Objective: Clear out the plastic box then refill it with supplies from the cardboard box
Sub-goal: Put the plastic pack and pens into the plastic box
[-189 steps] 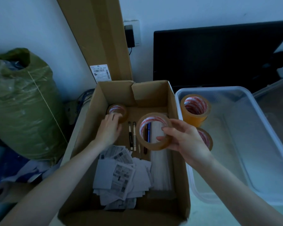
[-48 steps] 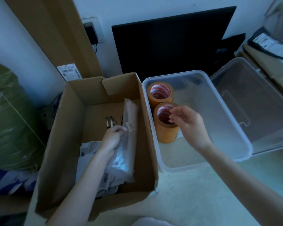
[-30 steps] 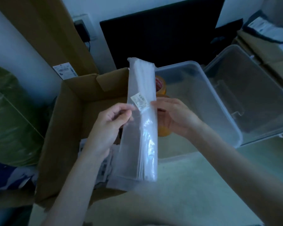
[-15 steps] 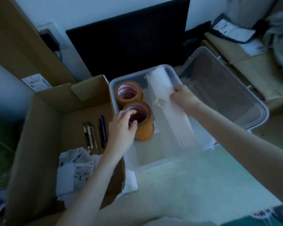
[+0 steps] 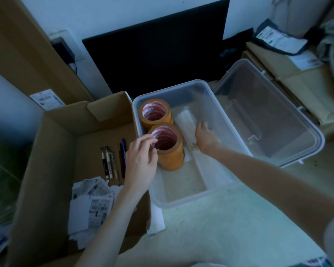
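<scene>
Inside the plastic box (image 5: 223, 112), seen from the head camera, the clear packet (image 5: 189, 132) now lies flat beside two stacks of tape rolls (image 5: 163, 135); half a second ago the right hand (image 5: 205, 136) was still lowering it. That hand's grip is blurred, so I cannot tell whether it has released. The left hand (image 5: 141, 160) hovers slack-fingered at the nearer stack, holding nothing. Pens (image 5: 114, 160) and paper slips (image 5: 91, 201) remain in the cardboard box (image 5: 52, 151), so refilling probably continues.
</scene>
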A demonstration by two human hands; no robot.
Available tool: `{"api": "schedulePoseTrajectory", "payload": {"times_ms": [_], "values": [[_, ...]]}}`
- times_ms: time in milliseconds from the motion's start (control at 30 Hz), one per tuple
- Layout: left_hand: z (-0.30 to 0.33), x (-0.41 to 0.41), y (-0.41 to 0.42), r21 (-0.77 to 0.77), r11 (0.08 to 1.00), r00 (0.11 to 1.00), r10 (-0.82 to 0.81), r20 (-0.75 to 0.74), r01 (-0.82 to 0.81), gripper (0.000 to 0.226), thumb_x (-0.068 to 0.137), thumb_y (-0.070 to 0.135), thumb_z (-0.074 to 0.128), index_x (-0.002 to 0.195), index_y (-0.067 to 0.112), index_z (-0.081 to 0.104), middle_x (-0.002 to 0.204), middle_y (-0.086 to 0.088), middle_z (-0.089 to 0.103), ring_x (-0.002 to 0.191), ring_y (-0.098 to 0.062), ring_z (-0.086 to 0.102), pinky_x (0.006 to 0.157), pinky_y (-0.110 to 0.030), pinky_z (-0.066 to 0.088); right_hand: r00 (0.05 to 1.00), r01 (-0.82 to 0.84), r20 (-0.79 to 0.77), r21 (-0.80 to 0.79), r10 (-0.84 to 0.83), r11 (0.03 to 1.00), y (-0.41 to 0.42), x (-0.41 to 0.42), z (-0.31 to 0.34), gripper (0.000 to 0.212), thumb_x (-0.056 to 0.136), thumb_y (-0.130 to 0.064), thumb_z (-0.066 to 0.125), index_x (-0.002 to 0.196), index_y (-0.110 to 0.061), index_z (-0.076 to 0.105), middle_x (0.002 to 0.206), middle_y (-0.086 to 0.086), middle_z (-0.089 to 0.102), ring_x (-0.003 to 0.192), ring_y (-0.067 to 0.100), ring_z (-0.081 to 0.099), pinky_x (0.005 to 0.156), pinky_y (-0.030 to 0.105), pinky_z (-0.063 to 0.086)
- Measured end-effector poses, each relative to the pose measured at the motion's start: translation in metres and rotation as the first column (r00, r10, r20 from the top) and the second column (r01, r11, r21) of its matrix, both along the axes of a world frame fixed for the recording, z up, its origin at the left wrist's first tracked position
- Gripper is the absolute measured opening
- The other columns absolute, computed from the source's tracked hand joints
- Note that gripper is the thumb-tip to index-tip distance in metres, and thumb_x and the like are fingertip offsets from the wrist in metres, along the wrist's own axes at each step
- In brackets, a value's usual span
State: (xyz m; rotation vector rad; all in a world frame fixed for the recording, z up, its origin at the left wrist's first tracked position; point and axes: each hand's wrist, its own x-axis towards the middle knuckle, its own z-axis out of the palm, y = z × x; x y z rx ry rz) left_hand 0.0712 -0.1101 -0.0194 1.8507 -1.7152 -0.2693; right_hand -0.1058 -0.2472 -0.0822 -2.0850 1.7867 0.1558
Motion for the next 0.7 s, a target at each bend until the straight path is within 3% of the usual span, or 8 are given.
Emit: {"api": "schedulePoseTrajectory", "payload": {"times_ms": [100, 200, 267, 333, 533, 600, 700], "values": [[-0.001, 0.003, 0.003, -0.016, 1.0, 1.0, 0.008, -0.029, -0.008, 0.026, 0.093, 0.01, 0.054, 0.118, 0.012, 0.061, 0.127, 0.002, 0.052, 0.121, -0.011, 0.042, 0.101, -0.028, 0.034, 0.908, -0.374, -0.247, -0.109, 0.34, 0.921, -0.002, -0.002, -0.011, 0.069, 0.098, -0.019, 0.045, 0.152, -0.013, 0.003, 0.159, 0.015, 0.0, 0.144, 0.04, 0.012, 0.115, 0.05, 0.024], [-0.003, 0.004, 0.004, 0.009, 1.0, 1.0, -0.004, -0.016, 0.004, 0.027, 0.094, 0.012, 0.053, 0.119, 0.014, 0.061, 0.13, 0.004, 0.051, 0.123, -0.01, 0.039, 0.101, -0.028, 0.032, 0.744, -0.561, -0.38, 0.091, 0.549, 0.823, -0.008, -0.003, -0.025, 0.071, 0.099, -0.044, 0.039, 0.153, -0.026, -0.005, 0.16, 0.007, -0.016, 0.147, 0.034, -0.011, 0.118, 0.053, 0.002], [-0.003, 0.005, 0.004, 0.02, 1.0, 1.0, -0.002, -0.003, 0.002, 0.027, 0.094, 0.014, 0.052, 0.12, 0.016, 0.06, 0.131, 0.007, 0.049, 0.125, -0.008, 0.037, 0.101, -0.027, 0.029, 0.717, -0.548, -0.387, 0.199, 0.579, 0.812, -0.009, -0.005, -0.035, 0.075, 0.096, -0.052, 0.041, 0.153, -0.031, -0.004, 0.159, 0.006, -0.02, 0.146, 0.036, -0.015, 0.117, 0.052, -0.004], [-0.005, 0.005, 0.004, 0.013, 1.0, 1.0, -0.003, 0.003, 0.003, 0.026, 0.094, 0.014, 0.052, 0.119, 0.017, 0.06, 0.131, 0.007, 0.049, 0.125, -0.008, 0.036, 0.101, -0.026, 0.029, 0.762, -0.489, -0.343, 0.251, 0.549, 0.836, -0.011, -0.006, -0.04, 0.078, 0.094, -0.054, 0.044, 0.153, -0.033, -0.004, 0.159, 0.006, -0.022, 0.145, 0.039, -0.015, 0.117, 0.051, -0.004], [-0.007, 0.007, 0.002, 0.005, 1.0, 0.999, -0.028, 0.016, 0.028, 0.025, 0.094, 0.014, 0.053, 0.118, 0.017, 0.061, 0.131, 0.007, 0.049, 0.125, -0.01, 0.036, 0.101, -0.026, 0.028, 0.848, -0.409, -0.239, 0.275, 0.474, 0.87, -0.014, -0.006, -0.037, 0.081, 0.092, -0.049, 0.053, 0.153, -0.034, 0.0, 0.16, 0.004, -0.02, 0.146, 0.039, -0.012, 0.118, 0.052, 0.002], [-0.006, 0.009, 0.002, -0.008, 0.999, 0.999, -0.05, -0.012, 0.05, 0.025, 0.095, 0.014, 0.052, 0.118, 0.016, 0.061, 0.13, 0.006, 0.05, 0.125, -0.009, 0.037, 0.103, -0.025, 0.028, 0.877, -0.38, -0.201, 0.263, 0.436, 0.887, -0.015, -0.005, -0.031, 0.078, 0.093, -0.043, 0.054, 0.153, -0.033, 0.005, 0.161, 0.005, -0.015, 0.146, 0.038, -0.01, 0.118, 0.052, 0.002], [-0.003, 0.015, 0.004, -0.05, 0.998, 0.993, -0.053, -0.103, 0.048, 0.024, 0.095, 0.012, 0.051, 0.116, 0.017, 0.062, 0.127, 0.01, 0.049, 0.122, 0.0, 0.038, 0.101, -0.007, 0.025, 0.939, -0.309, -0.094, 0.182, 0.33, 0.933, -0.016, 0.0, -0.008, 0.067, 0.095, -0.019, 0.051, 0.152, -0.028, 0.017, 0.162, 0.008, 0.002, 0.147, 0.036, 0.005, 0.117, 0.05, 0.015]]}}
